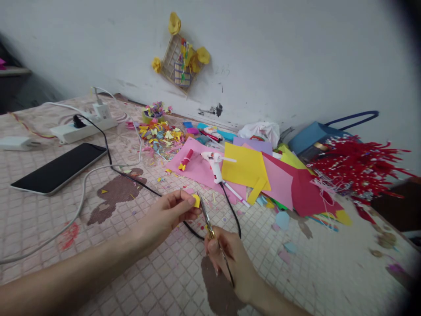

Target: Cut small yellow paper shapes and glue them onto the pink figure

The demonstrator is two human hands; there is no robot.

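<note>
Place: craft corner, apparently in a home
Worktop point(164, 287): tile-patterned, stained, beneath left hand point(176, 208) and right hand point(232, 256)
Beyond the hands: glue gun point(215, 167), coloured paper point(241, 166), cut scraps point(162, 133)
Wall point(279, 61) ahead of them: flowered hanging point(183, 73)

Can't see much of the yellow scrap point(196, 201) since the left hand's point(176, 206) fingers cover part of it, and honestly no idea if the scissors point(206, 214) touch it. The right hand point(230, 256) hides some of the handles. Left forearm point(82, 267) gets cut off at the left, right forearm point(272, 298) at the bottom. Black cord point(131, 177) ducks behind both hands. Grey cable point(82, 197) and charger point(16, 143) run off left too. Red bundle point(351, 164) is kinda blurry and blocks part of the blue bag point(311, 136). Wall scribble point(222, 70)? Too faint for me.
</note>
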